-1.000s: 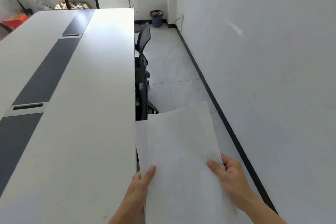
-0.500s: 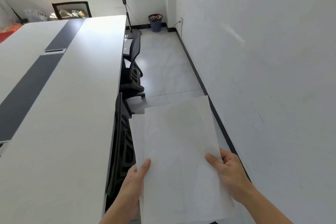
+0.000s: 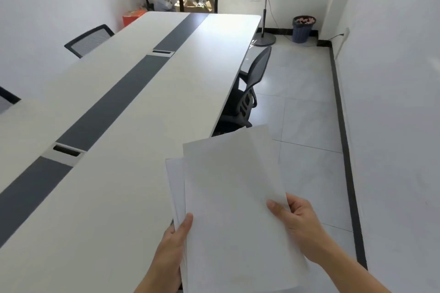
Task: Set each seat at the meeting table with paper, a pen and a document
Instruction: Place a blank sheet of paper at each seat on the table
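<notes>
A stack of white paper sheets hangs in the air over the right edge of the long white meeting table. My left hand grips the stack's left edge, thumb on top. My right hand holds the right edge, thumb on the top sheet. The top sheet lies slightly to the right of the sheets under it. No pen or document shows on the table.
A dark strip with cable slots runs down the table's middle. A black mesh chair is tucked in at the right side, others at the left and the far end. A standing fan and a bin stand by the far wall.
The view has swung left, so more of the table and the far chairs show. Both hands keep the same hold on the paper, which now partly overlaps the table edge.
</notes>
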A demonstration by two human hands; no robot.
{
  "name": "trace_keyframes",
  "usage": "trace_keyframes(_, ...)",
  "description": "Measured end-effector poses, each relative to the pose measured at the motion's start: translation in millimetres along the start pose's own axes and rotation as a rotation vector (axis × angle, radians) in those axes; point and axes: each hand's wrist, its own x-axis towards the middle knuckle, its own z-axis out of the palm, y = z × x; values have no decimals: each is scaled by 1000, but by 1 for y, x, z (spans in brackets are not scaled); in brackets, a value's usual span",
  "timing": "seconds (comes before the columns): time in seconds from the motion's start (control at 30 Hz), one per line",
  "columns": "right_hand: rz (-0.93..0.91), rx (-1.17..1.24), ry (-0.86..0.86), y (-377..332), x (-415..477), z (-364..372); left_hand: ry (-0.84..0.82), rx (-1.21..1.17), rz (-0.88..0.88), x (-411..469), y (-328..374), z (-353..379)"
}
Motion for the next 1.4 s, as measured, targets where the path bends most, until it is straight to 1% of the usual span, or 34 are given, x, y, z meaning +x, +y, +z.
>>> trace_keyframes(0.17, 49, -76, -150, -27, 77, 45, 145, -115, 41, 42, 35, -24)
trace_keyframes(0.3, 16, -133, -219, -50, 132, 77, 204, -203, 77, 70, 61, -32)
trace_keyframes(0.43, 78, -169, -284, -60, 178, 103, 266, -284, 121, 85, 85, -37)
trace_keyframes(0.5, 123, -253, -342, -61, 204, 114, 328, -335, 139, 91, 94, -41)
trace_keyframes(0.57, 141, -380, -407, -62, 233, 125, 425, -405, 145, 96, 98, -42)
trace_keyframes(0.7, 105, -604, -485, -67, 292, 152, 646, -578, 152, 100, 101, -32)
trace_keyframes(0.8, 126, -636, -626, -73, 333, 183, 764, -647, 196, 99, 110, -24)
trace_keyframes(0.87, 178, -691, -797, -72, 351, 205, 841, -682, 199, 97, 109, -21)
trace_keyframes(0.93, 235, -791, -961, -66, 356, 222, 912, -731, 212, 93, 104, -19)
trace_keyframes(1.0, 271, -796, -1044, -52, 352, 233, 972, -760, 210, 89, 99, -15)
trace_keyframes(1.1, 247, -804, -1007, -31, 344, 242, 1003, -786, 203, 84, 88, -12)
trace_keyframes(1.17, 214, -866, -965, -21, 350, 248, 1061, -802, 206, 79, 81, -13)
trace_keyframes(1.23, 156, -962, -910, -12, 367, 257, 1133, -794, 209, 72, 74, -16)
trace_keyframes(1.3, 76, -1085, -829, -5, 390, 266, 1171, -804, 231, 66, 68, -21)
trace_keyframes(1.4, -29, -1301, -721, 6, 422, 274, 1161, -811, 240, 56, 65, -27)
